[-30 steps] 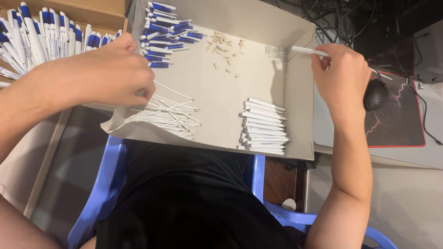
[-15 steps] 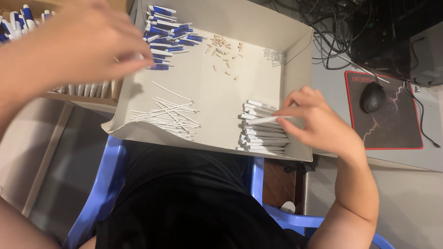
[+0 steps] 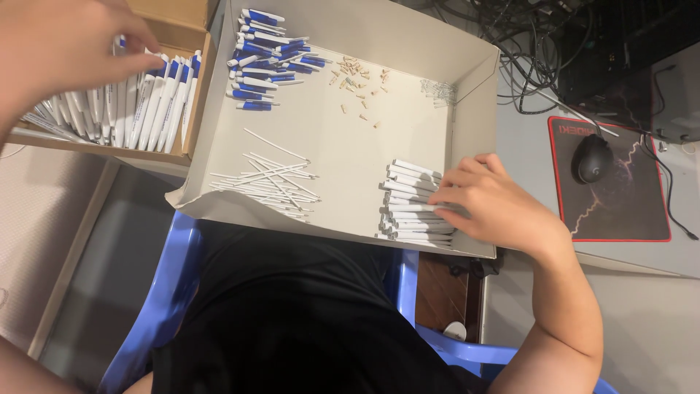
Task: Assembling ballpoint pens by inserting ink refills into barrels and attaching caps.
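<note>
right hand fingers spread loose on white pen barrels stacked in cardboard tray, left hand curled over boxed assembled pens, grip hidden.

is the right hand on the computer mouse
No, the right hand rests on the stack of white pen barrels in the tray, apart from the mouse.

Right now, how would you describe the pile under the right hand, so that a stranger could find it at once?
Find the shallow cardboard tray on the person's lap. At its near right corner, under the right hand, lies a stack of white pen barrels. They are thicker than the thin white refills to the left and, unlike the pieces at the far side, have no blue.
</note>
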